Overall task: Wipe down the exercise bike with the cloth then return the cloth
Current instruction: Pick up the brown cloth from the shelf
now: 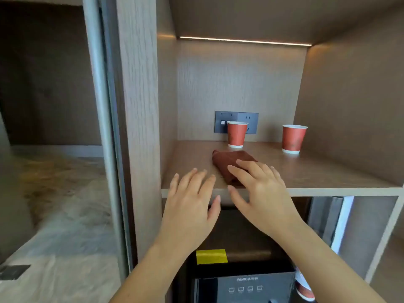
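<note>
The near end of the folded brown cloth (229, 164) is hidden by the right hand (260, 193), fingers spread flat. Whether it is touched cannot be told. Nothing is held by the open left hand (190, 206).

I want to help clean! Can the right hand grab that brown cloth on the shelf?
Probably yes. The right hand is open with its fingertips already over the brown cloth's near end, and nothing sits between them. Both red paper cups stand farther back.
</note>
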Tool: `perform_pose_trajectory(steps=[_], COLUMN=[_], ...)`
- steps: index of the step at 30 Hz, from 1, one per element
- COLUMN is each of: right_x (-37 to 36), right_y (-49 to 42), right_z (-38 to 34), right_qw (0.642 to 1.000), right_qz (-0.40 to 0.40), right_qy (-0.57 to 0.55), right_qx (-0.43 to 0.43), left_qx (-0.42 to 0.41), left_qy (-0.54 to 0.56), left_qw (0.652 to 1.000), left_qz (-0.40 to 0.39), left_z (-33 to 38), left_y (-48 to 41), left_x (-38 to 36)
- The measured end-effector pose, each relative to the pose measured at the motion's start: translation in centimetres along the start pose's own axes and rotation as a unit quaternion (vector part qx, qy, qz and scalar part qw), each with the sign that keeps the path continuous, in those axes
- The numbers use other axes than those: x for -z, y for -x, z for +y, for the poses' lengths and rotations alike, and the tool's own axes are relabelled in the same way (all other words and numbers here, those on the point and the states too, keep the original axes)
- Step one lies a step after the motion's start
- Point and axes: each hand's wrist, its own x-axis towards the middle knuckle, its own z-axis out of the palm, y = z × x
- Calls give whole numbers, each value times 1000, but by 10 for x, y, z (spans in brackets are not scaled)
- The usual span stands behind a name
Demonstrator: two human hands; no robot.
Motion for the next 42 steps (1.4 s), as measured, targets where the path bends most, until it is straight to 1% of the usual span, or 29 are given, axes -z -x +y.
perform_pose_trajectory(steps=[3,4,7,12,17,23,27,30,35,38,39,42], right_x=[-4,-5,-12,-12,-5,6,20,29,21,5,2,5], right_y=[-10,-11,-12,-8,-4,4,-3,-24,-73,-85,-84,-74], right_z=[14,18,30,50,69,85,83,72,49,45,47,53], right_qw=[999,999,996,990,984,977,975,976,976,965,962,961], right_qz=[15,17,44,67,63,44,2,-31,-166,-253,-264,-261], right_qy=[-19,-28,-43,-48,-72,-154,-185,-177,-111,-52,-45,-57], right_qx=[31,39,65,112,147,143,122,119,82,48,47,68], left_qx=[-2,0,-7,-2,12,16,19,26,38,43,45,48], left_qy=[-6,-7,8,41,102,167,177,172,180,184,185,186], left_qw=[1000,1000,1000,997,990,982,980,981,981,980,980,979], left_qz=[11,4,16,66,99,89,84,87,68,61,60,62], left_z=[4,4,8,12,9,4,2,3,4,5,5,5], left_y=[-12,-13,-16,-15,-14,-13,-12,-12,-12,-12,-12,-12], left_x=[-14,-19,-27,-33,-31,-23,-20,-20,-19,-18,-18,-18])
